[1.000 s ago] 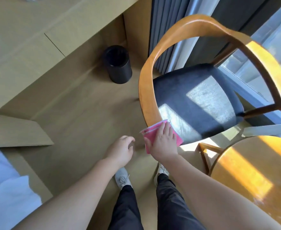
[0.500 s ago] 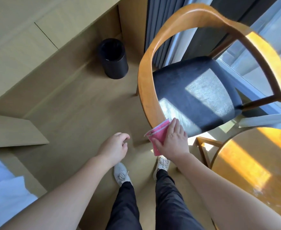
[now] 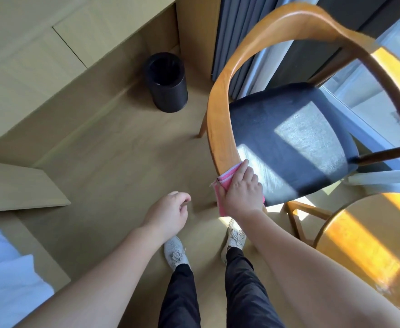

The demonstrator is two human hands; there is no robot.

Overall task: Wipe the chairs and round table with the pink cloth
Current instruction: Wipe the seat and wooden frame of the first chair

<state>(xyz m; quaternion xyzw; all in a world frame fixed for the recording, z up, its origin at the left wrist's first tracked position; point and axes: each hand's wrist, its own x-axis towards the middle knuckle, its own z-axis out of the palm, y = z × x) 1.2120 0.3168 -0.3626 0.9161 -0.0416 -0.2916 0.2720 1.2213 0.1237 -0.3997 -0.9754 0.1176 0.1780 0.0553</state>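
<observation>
Grip: right hand (image 3: 240,192), fingers pressed together over the pink cloth (image 3: 226,177), thumb on its outer side, pinching it round the chair rail (image 3: 220,110).
Change: 1 second back the cloth lay flatter at the rail's near tip; now it has climbed onto the wood, so the rail wipe is under way.
Just right of grip: seat (image 3: 277,129), seemingly not wiped yet, hard to tell.
Left of grip: left hand (image 3: 170,213), loosely curled, holding nothing.
Further right: round table (image 3: 359,233), waiting its turn.
</observation>
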